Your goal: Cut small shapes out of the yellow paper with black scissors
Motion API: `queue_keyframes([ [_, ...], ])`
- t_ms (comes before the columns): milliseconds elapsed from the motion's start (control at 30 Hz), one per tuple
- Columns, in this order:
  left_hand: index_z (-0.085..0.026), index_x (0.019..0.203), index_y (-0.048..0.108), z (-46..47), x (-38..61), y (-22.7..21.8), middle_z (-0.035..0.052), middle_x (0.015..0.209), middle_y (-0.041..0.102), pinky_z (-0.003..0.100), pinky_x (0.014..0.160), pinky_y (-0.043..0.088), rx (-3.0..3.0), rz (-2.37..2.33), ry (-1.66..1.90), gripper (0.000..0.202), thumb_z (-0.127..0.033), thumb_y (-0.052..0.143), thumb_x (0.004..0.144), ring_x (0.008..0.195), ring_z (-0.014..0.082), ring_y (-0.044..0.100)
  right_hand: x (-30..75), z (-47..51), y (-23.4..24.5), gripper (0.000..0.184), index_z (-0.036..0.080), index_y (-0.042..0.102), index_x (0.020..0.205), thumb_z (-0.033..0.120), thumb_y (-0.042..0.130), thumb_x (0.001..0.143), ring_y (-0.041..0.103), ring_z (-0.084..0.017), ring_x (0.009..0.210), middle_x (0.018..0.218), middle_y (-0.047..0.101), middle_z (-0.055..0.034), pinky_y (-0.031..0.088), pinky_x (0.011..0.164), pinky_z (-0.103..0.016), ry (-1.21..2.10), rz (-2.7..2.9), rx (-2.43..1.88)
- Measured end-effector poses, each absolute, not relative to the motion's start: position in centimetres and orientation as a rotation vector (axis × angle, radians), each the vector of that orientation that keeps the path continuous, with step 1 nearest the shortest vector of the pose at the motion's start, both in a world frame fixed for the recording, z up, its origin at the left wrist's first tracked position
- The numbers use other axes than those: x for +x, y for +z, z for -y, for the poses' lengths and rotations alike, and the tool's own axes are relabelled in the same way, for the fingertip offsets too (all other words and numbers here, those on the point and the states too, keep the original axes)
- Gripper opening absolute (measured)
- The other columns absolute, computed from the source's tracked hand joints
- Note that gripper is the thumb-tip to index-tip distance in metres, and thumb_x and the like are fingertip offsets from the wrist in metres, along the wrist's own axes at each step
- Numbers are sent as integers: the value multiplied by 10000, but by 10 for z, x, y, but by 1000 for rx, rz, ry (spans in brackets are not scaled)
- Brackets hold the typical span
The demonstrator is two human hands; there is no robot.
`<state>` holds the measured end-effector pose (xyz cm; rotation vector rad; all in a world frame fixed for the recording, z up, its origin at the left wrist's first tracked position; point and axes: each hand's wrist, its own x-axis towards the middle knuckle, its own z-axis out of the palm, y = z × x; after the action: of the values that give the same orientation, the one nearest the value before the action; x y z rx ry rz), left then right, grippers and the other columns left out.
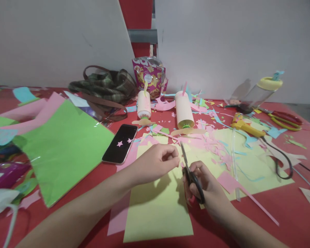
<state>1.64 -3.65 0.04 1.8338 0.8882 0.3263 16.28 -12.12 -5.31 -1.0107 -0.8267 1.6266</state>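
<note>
My right hand (200,182) grips a pair of black-handled scissors (189,174), whose blades point up and away from me. Close beside the blades, my left hand (160,160) is pinched closed; whatever lies between its fingertips is too small to make out. Under both hands lies a sheet of pale yellow paper (157,220), partly over a pink sheet (119,218). Two small pink stars rest on a phone (120,151) left of my left hand. Beyond the hands, two cream paper tubes (184,106) stand among pink, blue and green paper scraps (214,144).
On the right are a yellow glue gun (250,129) with a black cord, red-and-yellow-handled scissors (284,120) and a tilted clear bottle (260,93). Green paper (69,148) covers the left side. A plaid bag (105,84) and a snack bag (150,75) sit at the back.
</note>
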Motion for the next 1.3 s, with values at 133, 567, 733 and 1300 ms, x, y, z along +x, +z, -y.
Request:
queue_keyframes([
  [133, -158, 577, 382, 39, 18, 2, -52, 533, 342, 182, 459, 248, 1871, -825, 221, 149, -199, 372, 720, 492, 63, 308, 163, 120, -54, 392, 253, 364, 777, 334, 690, 575, 462, -85, 517, 678, 492, 41, 328, 414, -180, 1563, 739, -956],
  [567, -151, 529, 369, 49, 23, -8, -53, 507, 340, 174, 428, 233, 2026, -624, 64, 137, -108, 390, 658, 462, 54, 296, 164, 119, -51, 433, 262, 354, 774, 97, 695, 566, 485, -69, 577, 702, 485, 70, 400, 523, -175, 1488, 794, -976],
  [733, -146, 549, 416, 49, 24, -9, -52, 507, 362, 173, 433, 236, 2060, -590, 60, 126, -95, 392, 662, 461, 52, 310, 165, 120, -52, 399, 265, 352, 789, 104, 664, 601, 483, -70, 571, 722, 492, 61, 393, 513, -182, 1488, 828, -996],
  [1300, -139, 607, 501, 49, 24, -7, -39, 535, 421, 169, 470, 290, 2028, -702, 149, 179, -170, 372, 727, 494, 65, 368, 164, 119, -50, 383, 262, 348, 796, 112, 646, 609, 483, -61, 537, 718, 488, 62, 391, 449, -163, 1396, 778, -1037],
])
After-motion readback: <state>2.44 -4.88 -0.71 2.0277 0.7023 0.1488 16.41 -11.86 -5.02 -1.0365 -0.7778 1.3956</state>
